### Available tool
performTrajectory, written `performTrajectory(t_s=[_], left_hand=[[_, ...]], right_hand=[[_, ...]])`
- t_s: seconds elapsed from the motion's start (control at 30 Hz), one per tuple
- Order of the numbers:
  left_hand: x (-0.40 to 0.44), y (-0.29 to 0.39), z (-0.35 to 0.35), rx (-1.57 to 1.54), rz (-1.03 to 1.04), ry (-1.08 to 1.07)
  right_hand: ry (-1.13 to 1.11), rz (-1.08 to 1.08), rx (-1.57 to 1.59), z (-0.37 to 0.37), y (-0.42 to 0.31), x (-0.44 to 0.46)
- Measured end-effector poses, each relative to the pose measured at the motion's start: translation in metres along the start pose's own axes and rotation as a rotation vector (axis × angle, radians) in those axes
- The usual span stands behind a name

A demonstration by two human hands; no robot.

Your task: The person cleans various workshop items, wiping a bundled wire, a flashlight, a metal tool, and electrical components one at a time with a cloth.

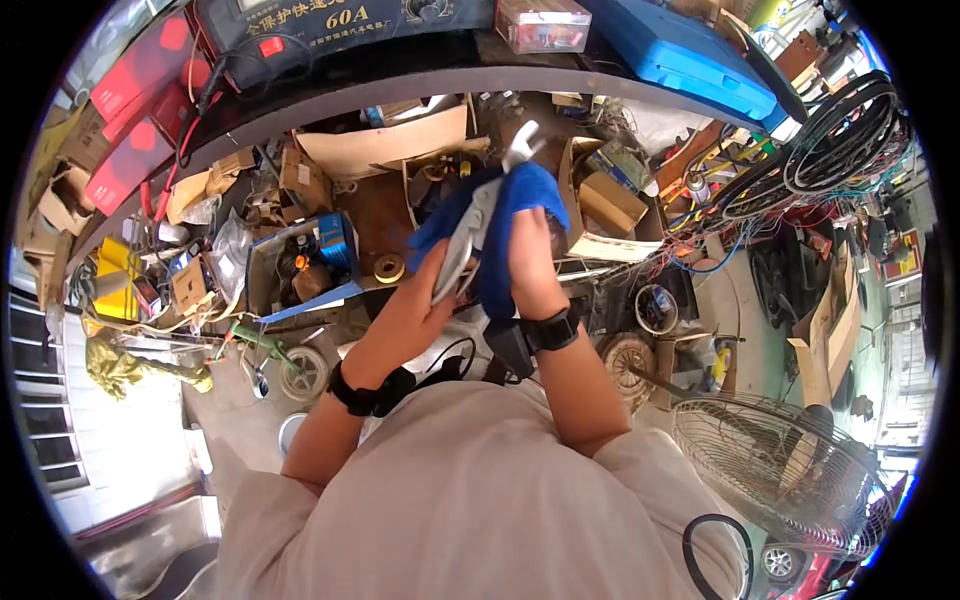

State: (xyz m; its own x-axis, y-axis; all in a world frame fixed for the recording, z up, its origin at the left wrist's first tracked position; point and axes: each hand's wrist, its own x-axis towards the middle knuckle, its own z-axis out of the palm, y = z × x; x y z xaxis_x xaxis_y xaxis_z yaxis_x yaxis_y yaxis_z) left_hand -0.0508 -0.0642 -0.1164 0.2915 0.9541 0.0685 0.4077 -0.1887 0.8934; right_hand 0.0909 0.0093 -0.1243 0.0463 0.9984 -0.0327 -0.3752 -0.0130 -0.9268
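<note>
A silver metal hand tool, which looks like a pair of locking pliers (476, 228), is held up in front of my chest, its jaw end pointing up and away. My left hand (412, 315) is closed around the lower handle end. A blue cloth (535, 188) is draped about the tool on both sides. My right hand (532, 262) is closed on the cloth, pressing it near the tool; its fingertips are partly hidden in the folds.
Ahead is a dark shelf (400, 92) with a charger (340, 30), a clear plastic box (543, 26) and a blue case (690, 55). Below stand cardboard boxes of parts (612, 215) and a tape roll (389, 268). Coiled cables (840, 140) hang right, above a fan (780, 470).
</note>
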Motion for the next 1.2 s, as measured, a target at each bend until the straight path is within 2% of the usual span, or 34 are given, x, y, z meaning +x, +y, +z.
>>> performTrajectory(t_s=[0.03,0.07,0.13,0.23,0.33,0.37,0.47,0.5,0.57,0.63,0.7,0.77,0.87,0.9,0.97,1.03,1.13,1.2], left_hand=[[0.001,0.003,0.001,-0.136,-0.110,-0.021],[0.001,0.004,0.004,-0.165,-0.095,0.008],[0.003,0.004,0.008,-0.211,-0.056,0.058],[0.004,0.009,0.006,-0.376,-0.066,-0.047],[0.006,0.015,0.002,-0.531,-0.124,-0.036],[0.008,0.013,0.001,-0.543,-0.118,-0.022],[0.007,0.020,0.001,-0.441,-0.134,-0.009],[0.005,0.020,0.003,-0.375,-0.121,-0.025],[0.003,0.008,0.012,-0.256,-0.037,-0.034],[0.001,0.010,0.013,-0.355,-0.078,-0.033],[0.004,0.006,0.011,-0.464,-0.136,-0.041],[0.007,0.009,0.007,-0.567,-0.094,-0.089],[0.008,0.013,0.008,-0.574,-0.082,-0.082],[0.009,0.008,0.012,-0.570,-0.063,-0.098],[0.007,0.006,0.014,-0.510,-0.046,-0.132],[0.005,0.011,0.014,-0.466,-0.116,-0.135],[0.001,0.011,0.003,-0.525,-0.110,-0.199],[0.001,0.014,-0.005,-0.617,-0.070,-0.260]], right_hand=[[-0.046,-0.081,-0.150,0.003,0.003,-0.005],[-0.092,-0.163,-0.296,0.006,0.005,-0.010],[-0.092,-0.234,-0.290,0.011,0.008,-0.016],[-0.061,-0.236,-0.167,-0.002,0.013,-0.006],[-0.145,0.083,0.156,-0.009,0.002,-0.005],[-0.234,0.081,0.166,-0.012,-0.002,-0.008],[-0.236,0.014,0.118,-0.005,-0.009,-0.013],[-0.206,-0.121,0.020,-0.001,-0.004,-0.013],[-0.068,-0.054,-0.083,-0.003,0.006,-0.005],[-0.017,0.102,-0.113,-0.007,0.008,-0.002],[-0.134,0.046,0.157,-0.013,0.005,-0.001],[-0.315,-0.022,0.342,-0.018,-0.004,-0.008],[-0.464,0.021,0.213,-0.032,0.002,0.001],[-0.418,-0.068,0.014,-0.028,-0.005,-0.002],[-0.139,-0.187,-0.045,-0.016,0.009,0.000],[0.142,-0.071,-0.072,-0.014,0.016,0.002],[-0.183,0.229,0.464,-0.036,0.005,0.004],[-0.357,0.095,0.465,-0.039,0.001,-0.002]])
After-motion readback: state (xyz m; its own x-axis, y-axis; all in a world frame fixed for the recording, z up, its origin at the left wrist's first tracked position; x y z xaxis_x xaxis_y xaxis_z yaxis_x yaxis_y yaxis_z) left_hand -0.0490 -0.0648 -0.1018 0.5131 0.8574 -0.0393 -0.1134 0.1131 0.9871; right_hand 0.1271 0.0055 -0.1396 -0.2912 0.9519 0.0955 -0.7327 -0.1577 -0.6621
